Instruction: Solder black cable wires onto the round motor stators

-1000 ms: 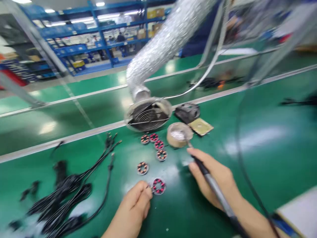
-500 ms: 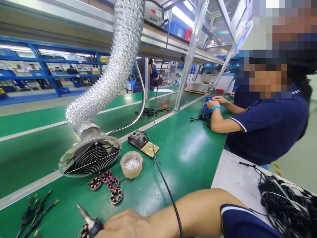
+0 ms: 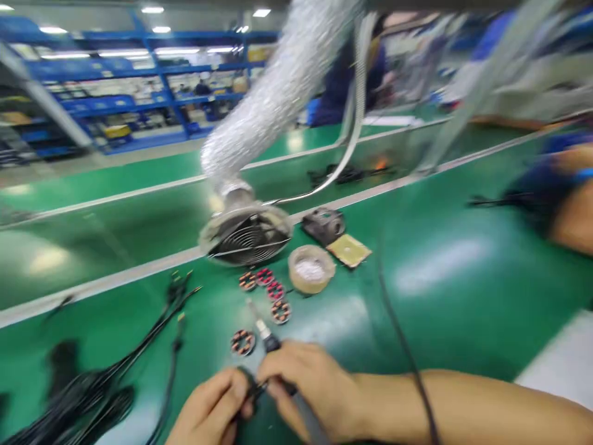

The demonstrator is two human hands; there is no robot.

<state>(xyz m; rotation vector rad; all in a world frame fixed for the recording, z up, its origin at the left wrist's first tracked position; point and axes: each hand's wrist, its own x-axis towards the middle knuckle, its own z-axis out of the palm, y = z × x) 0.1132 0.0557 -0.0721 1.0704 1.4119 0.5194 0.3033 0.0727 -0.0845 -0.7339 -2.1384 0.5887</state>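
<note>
My right hand is closed round the grip of a soldering iron, whose metal tip points up and away over the table. Close beside it, my left hand pinches a small dark piece, too blurred and covered by fingers to name. Just beyond the hands lies a copper-wound motor stator, left of the iron's tip. Further back, several more stators sit in a cluster, among them a copper one and a red one.
A round tan dish with silvery bits stands by an iron stand with a yellow sponge. An extractor hood hangs behind. Black cables lie left; the iron's cord crosses right. A co-worker's arm is far right.
The view swung right and back. My right hand moved with the iron from the tan dish to beside my left hand. The red stator formerly by my left fingers no longer shows clearly.
</note>
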